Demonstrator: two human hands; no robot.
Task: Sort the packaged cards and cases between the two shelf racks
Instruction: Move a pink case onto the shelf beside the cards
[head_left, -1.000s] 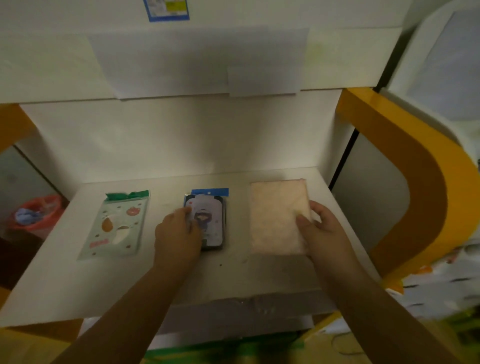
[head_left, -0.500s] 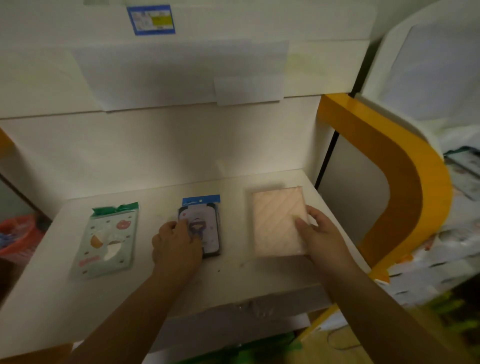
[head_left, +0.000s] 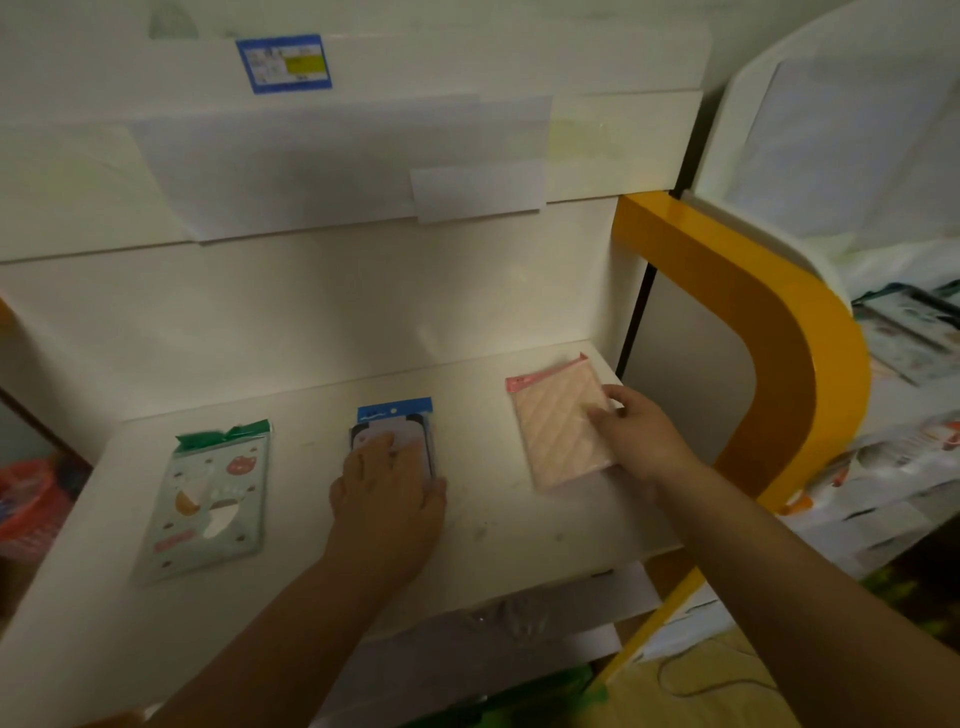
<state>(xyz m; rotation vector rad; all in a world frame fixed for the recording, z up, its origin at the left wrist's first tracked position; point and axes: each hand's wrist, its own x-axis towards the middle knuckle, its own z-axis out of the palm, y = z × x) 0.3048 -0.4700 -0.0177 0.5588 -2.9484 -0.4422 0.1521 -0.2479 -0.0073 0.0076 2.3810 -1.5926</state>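
Landmark: white shelf (head_left: 493, 530) of the near rack; all places given against it.
Green-topped pack (head_left: 210, 499): flat at the shelf's left end, untouched, well apart from both hands.
Blue-topped case (head_left: 395, 423): flat at the shelf's middle, blue header toward the back wall.
Left hand (head_left: 387, 499): lies on top of the blue-topped case, fingers laid forward over its face, thumb along its right edge. Cannot tell whether it presses flat or grips; the case shows no lift off the shelf.
Pink quilted pack (head_left: 558, 428): at the shelf's right end, turned a little askew, its near corner toward the front edge.
Right hand (head_left: 631, 431): grasping the pink quilted pack at its right edge, fingers on top, thumb hidden.
Second rack (head_left: 904, 332): beyond the shelf's right side, past the orange frame (head_left: 779, 332); more packaged items lie there, blurred.
Progress, judged: three items sit in a spaced row on the shelf, so some placing looks done. Two of them are in hand, either being squared up or about to go across.
Left to do, judged: cannot tell which items belong where; the second rack's stock may need sorting.
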